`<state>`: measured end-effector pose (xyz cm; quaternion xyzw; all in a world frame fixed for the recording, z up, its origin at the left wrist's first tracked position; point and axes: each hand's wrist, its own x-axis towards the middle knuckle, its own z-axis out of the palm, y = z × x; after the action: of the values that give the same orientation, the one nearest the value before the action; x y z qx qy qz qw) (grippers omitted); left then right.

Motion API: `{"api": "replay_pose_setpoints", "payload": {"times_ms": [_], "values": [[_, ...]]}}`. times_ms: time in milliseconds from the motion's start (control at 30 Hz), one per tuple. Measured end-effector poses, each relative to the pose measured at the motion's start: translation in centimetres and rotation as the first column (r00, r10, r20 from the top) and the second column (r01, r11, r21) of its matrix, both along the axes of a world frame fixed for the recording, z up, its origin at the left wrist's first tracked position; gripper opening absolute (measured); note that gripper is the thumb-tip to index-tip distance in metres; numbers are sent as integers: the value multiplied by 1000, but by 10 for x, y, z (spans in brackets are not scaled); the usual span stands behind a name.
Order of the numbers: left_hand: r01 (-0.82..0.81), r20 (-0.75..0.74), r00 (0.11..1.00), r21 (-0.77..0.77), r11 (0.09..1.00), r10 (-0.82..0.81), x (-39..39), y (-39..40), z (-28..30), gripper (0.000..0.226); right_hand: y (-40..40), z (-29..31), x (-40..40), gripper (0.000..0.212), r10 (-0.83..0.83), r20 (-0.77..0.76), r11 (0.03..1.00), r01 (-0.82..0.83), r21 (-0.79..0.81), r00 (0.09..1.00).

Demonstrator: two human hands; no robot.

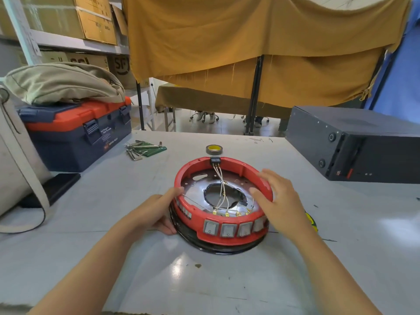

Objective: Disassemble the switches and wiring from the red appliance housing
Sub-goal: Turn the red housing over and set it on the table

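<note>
Left hand [159,212] grips the red housing [229,237]; right hand [277,201] rests open on its rim. Switches [227,229] and wires [221,192] remain attached; unplugging likely comes next.

We see the red housing [229,163], a round ring lying flat on the grey surface [136,201], its black base rim poking out underneath. Along its near wall we count a row of grey rocker switches [228,230], all seated in their slots. Inside, white wires [221,189] run from a black connector [215,160] clipped on the far rim, across the shiny metal plate [197,192] with its central hole, down to brass terminals [227,214] behind the switches.
</note>
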<state>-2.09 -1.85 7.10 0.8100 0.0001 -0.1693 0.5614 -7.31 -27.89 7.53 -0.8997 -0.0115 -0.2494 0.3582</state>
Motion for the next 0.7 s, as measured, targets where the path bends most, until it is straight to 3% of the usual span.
{"api": "replay_pose_setpoints", "payload": {"times_ms": [100, 167, 200, 233, 333, 500, 700], "values": [[29, -15, 1000, 49, 998, -28, 2, 0, -1, 57, -19, -5, 5, 54, -20, -214, 972, 69, 225, 977], [55, -9, 998, 107, 993, -55, 4, 0, -2, 56, -27, -12, 7, 37, 50, -298, 936, 60, 346, 953], [70, 0, 997, 153, 986, -71, 5, 1, -2, 55, -29, -14, 8, 24, 65, -311, 927, 58, 370, 948], [83, 18, 996, 210, 974, -88, 7, 1, -3, 56, -31, -16, 10, 25, 72, -299, 928, 46, 370, 952], [93, 118, 984, 309, 947, -135, 15, 1, -2, 55, -37, -19, 13, 44, 74, -295, 929, 42, 368, 952], [58, 277, 957, 118, 991, -89, 25, -12, 2, 20, -39, -16, 20, 44, 129, -308, 920, 2, 391, 942], [-8, 280, 960, -70, 997, 27, 57, -41, 8, 28, -52, -14, 35, 22, 132, -242, 852, 15, 524, 961]]}}
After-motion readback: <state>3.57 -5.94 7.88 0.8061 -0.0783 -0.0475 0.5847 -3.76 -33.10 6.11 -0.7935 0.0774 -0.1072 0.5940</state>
